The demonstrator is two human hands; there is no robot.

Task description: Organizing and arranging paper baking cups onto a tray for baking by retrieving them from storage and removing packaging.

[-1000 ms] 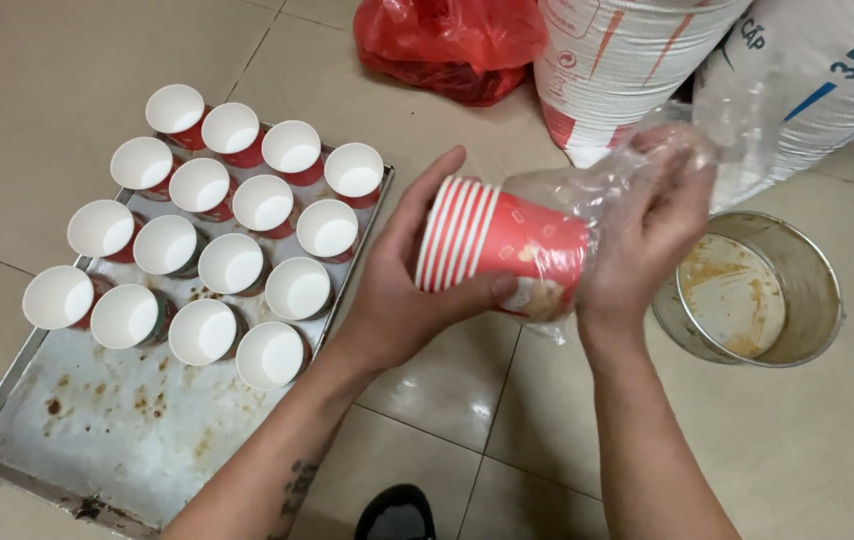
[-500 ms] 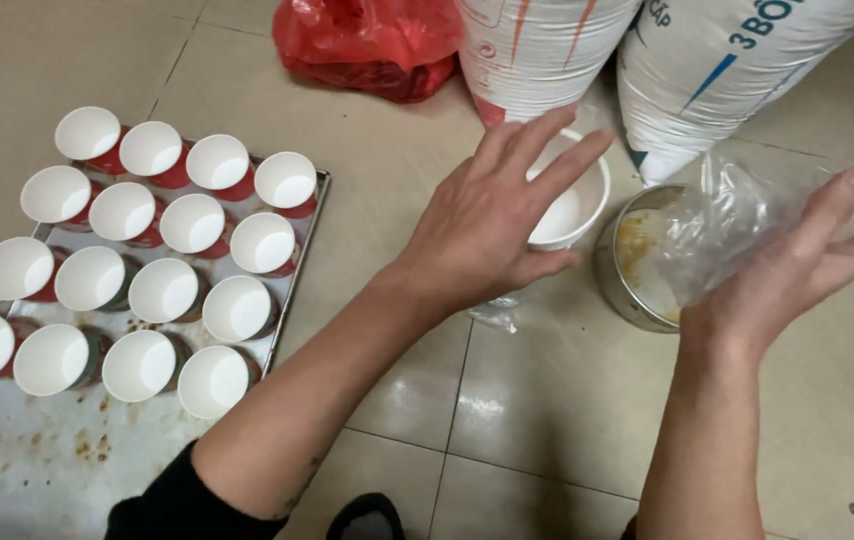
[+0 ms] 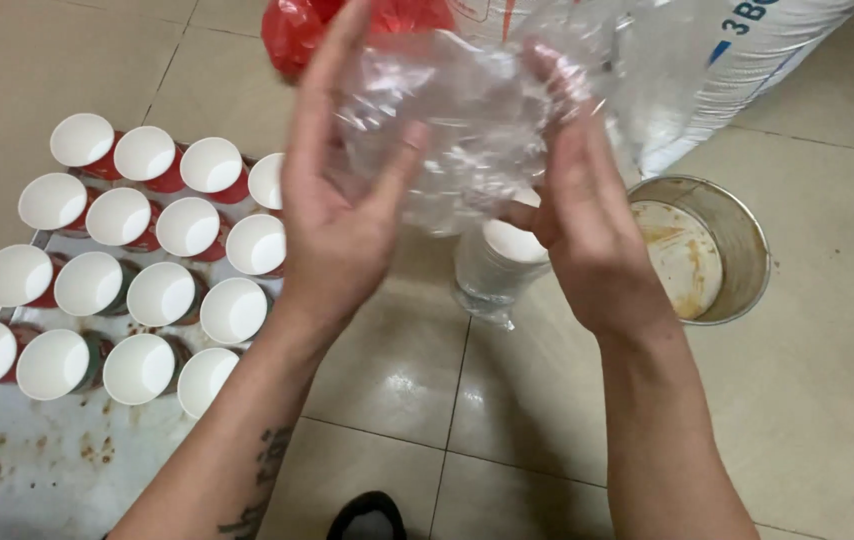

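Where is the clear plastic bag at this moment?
In the head view, the clear plastic bag is top centre, held between the left hand and the right hand, above the stack of cups on the floor.

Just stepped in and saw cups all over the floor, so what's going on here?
A person is crumpling a clear plastic bag between both hands, the left hand and the right hand, held up above the tiled floor. Below the hands stands a stack of cups, partly in clear wrap. To the left, a metal tray holds rows of red paper cups, open side up. To the right sits a stained metal bowl, with a red bag and a white sack behind.
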